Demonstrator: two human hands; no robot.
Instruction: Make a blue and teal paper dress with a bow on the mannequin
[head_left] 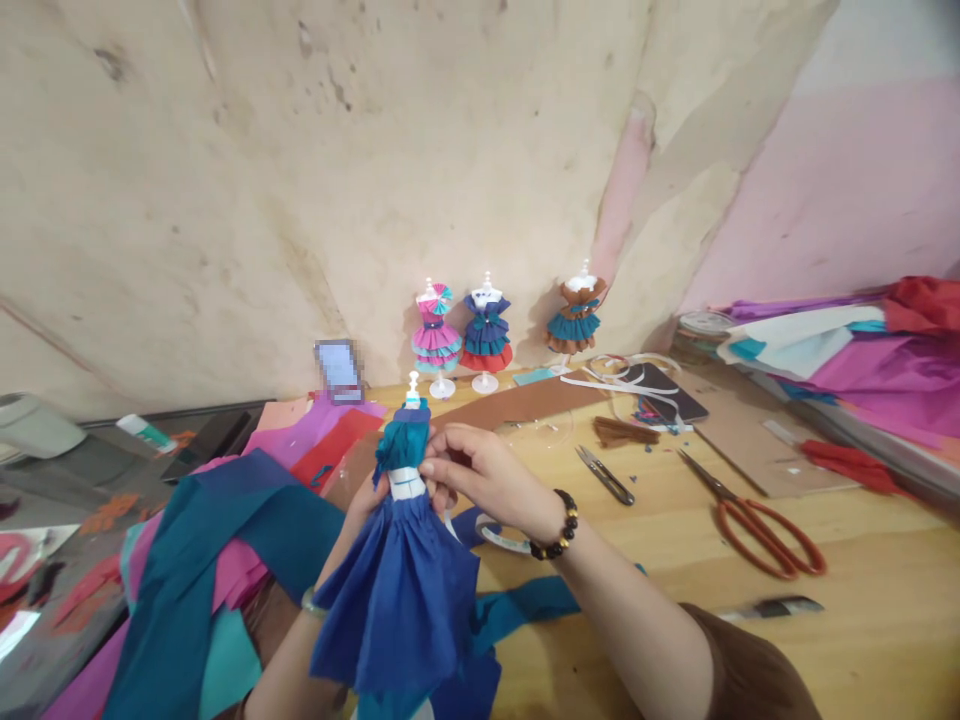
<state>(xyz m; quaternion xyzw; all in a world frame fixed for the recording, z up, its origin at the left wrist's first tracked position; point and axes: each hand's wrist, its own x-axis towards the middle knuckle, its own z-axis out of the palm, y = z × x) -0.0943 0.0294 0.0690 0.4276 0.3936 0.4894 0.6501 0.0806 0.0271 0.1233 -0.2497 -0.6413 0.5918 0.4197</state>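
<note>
Lower left: long dark-teal cloth strips [169, 600] lie heaped; edges could be caught by a sleeve and dragged. Centre, above the wooden tabletop [885, 580]: a small white dress form [407, 484] with gathered royal-blue skirt [397, 600] and bunched teal bodice [403, 445]. From behind, it is gripped by the left hand [366, 503]; if squeezed too hard, gathers may be crushed or shifted. Right hand [484, 468]: fingertips drawn together at the bodice edge; whether cloth is pinched cannot be told. With an uneven pull, the bodice could be skewed, exposing more of the white waist.
</note>
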